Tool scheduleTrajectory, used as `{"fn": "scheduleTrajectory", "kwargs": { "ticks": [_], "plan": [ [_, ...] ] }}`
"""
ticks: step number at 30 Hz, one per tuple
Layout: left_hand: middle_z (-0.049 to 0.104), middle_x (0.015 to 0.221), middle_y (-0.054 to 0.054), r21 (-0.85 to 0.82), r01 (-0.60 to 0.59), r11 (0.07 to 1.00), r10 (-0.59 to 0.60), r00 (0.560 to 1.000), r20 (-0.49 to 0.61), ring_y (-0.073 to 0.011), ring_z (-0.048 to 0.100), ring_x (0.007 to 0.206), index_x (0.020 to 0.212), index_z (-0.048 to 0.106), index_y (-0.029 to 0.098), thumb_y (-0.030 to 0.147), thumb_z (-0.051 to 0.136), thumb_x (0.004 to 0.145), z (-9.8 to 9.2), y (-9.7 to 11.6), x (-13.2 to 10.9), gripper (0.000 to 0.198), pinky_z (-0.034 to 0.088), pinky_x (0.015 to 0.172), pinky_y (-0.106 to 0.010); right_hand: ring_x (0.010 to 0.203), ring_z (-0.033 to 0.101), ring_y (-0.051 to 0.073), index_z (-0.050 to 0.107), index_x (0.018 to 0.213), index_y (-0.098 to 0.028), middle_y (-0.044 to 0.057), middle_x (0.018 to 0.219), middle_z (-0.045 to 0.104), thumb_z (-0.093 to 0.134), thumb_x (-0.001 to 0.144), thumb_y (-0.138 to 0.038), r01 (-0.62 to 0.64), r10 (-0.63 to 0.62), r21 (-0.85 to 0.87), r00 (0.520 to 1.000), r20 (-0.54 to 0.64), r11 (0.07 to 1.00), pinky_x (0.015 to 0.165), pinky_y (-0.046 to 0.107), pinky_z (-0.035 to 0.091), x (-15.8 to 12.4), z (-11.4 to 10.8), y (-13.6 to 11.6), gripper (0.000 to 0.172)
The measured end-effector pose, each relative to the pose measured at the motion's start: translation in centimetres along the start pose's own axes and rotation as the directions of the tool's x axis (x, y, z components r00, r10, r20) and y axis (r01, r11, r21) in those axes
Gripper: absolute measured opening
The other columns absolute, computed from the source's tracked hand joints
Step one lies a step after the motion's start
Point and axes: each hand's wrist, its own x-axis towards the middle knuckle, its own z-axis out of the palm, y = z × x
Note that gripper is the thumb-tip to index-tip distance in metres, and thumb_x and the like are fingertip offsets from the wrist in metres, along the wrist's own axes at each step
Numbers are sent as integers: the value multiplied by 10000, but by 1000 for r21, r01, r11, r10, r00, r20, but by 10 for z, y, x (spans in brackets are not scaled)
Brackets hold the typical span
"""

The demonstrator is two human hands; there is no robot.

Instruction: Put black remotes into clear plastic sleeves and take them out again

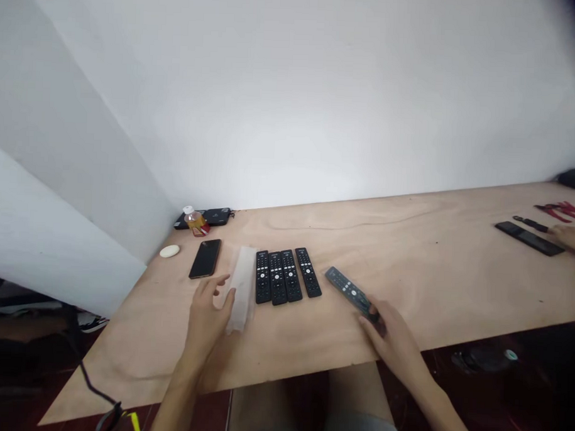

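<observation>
The right grip [390, 329] holds the remote [349, 292] by its near end.

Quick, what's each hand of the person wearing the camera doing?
Left hand: open, holding nothing, beside the plastic sleeve.
Right hand: closed, holding a remote near one end.

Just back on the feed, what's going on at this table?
The person's right hand grips one remote by its near end. Their left hand is open at the left edge of some translucent plastic. Four more remotes lie in a row to its right. Another person's hand is at far right.
</observation>
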Motion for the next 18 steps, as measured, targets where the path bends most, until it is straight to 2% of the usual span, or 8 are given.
{"fn": "scheduleTrajectory", "kwargs": {
  "ticks": [2, 5, 7, 9, 11, 14, 16, 18],
  "plan": [
    [689, 1087, -63, -8, -102, 995, 102, 995, -1, -246, 643, 942, 1215, 703, 229, 331, 656, 1006, -3, 18, -14, 237, 553, 897, -405, 987, 700, 306, 657, 1426, -239, 130, 1157, 733, 599, 1062, -491, -74, 73, 49, 997, 35, 996, 890, 448, 597, -10, -20, 16, 446],
    [696, 1053, -54, -121, -229, 966, 240, 967, 84, -242, 669, 1013, 1152, 714, 248, 253, 626, 1040, 1, 48, -39, 143, 566, 926, -392, 976, 703, 289, 727, 1379, -264, 111, 1187, 741, 681, 1013, -459, -94, 67, 149, 982, 175, 984, 898, 420, 602, -18, -49, 34, 418],
    [700, 1118, -70, -205, -253, 945, 293, 937, 191, -245, 673, 1086, 1177, 708, 252, 220, 604, 1056, 8, 68, -54, 163, 572, 971, -402, 963, 705, 276, 770, 1341, -293, 96, 1236, 747, 761, 960, -425, -102, 34, 212, 952, 305, 972, 904, 404, 606, -18, -64, 36, 403],
    [697, 1192, -86, -262, -258, 930, 336, 886, 319, -260, 661, 1154, 1220, 698, 260, 235, 634, 1052, 15, 85, -66, 182, 570, 1009, -426, 979, 708, 272, 790, 1329, -312, 92, 1293, 740, 798, 936, -386, -107, -11, 267, 914, 406, 958, 920, 402, 606, -17, -67, 28, 400],
    [686, 1286, -94, -286, -251, 925, 363, 807, 466, -295, 629, 1239, 1315, 678, 285, 319, 741, 1004, 21, 98, -73, 318, 556, 1060, -472, 1056, 706, 286, 783, 1352, -313, 103, 1353, 717, 792, 944, -358, -91, -74, 336, 892, 447, 938, 964, 420, 598, -13, -57, 10, 410],
    [661, 1388, -94, -268, -250, 931, 365, 682, 634, -360, 568, 1332, 1440, 627, 316, 424, 895, 870, 26, 106, -74, 639, 517, 1128, -555, 1104, 693, 296, 783, 1347, -312, 109, 1362, 706, 781, 944, -322, -63, -163, 449, 880, 446, 891, 1000, 450, 589, -6, -23, -30, 403],
    [673, 1355, -86, -236, -249, 939, 343, 648, 680, -362, 584, 1294, 1407, 645, 312, 365, 875, 890, 25, 102, -72, 568, 526, 1103, -559, 1133, 680, 303, 786, 1340, -320, 106, 1359, 707, 787, 931, -279, -63, -181, 481, 878, 444, 874, 1028, 459, 572, 1, -1, -54, 411],
    [681, 1302, -78, -206, -218, 954, 300, 655, 693, -335, 616, 1224, 1348, 668, 309, 283, 799, 953, 21, 93, -71, 417, 545, 1058, -525, 1065, 676, 288, 780, 1342, -321, 94, 1292, 724, 794, 910, -244, -62, -204, 501, 864, 460, 863, 962, 424, 582, 8, 11, -68, 439]
  ]
}}
